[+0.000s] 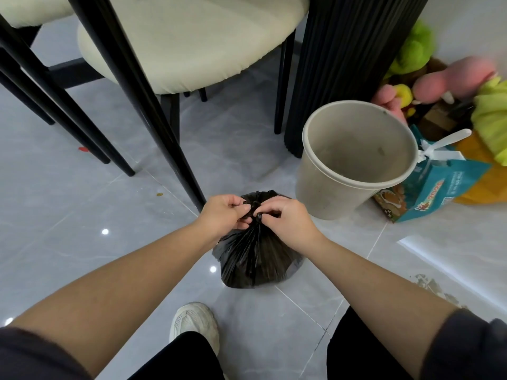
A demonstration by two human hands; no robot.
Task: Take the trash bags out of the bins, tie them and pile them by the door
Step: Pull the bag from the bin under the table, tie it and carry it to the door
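A small black trash bag (256,259) sits on the grey tiled floor in front of me, its neck gathered into a twist at the top. My left hand (223,215) pinches the bunched plastic on the left of the neck. My right hand (288,219) pinches it on the right, fingers curled around a loop of the bag. Both hands meet right above the bag. A beige round bin (323,187) stands just to the right of the bag, with no liner inside.
Black chair legs (153,113) and cream seat cushions stand close behind the bag. A black ribbed table base (343,64) rises behind the bin. Plush toys (444,78) and a teal paper bag (439,187) lie at the right. My white shoe (196,322) is below the bag.
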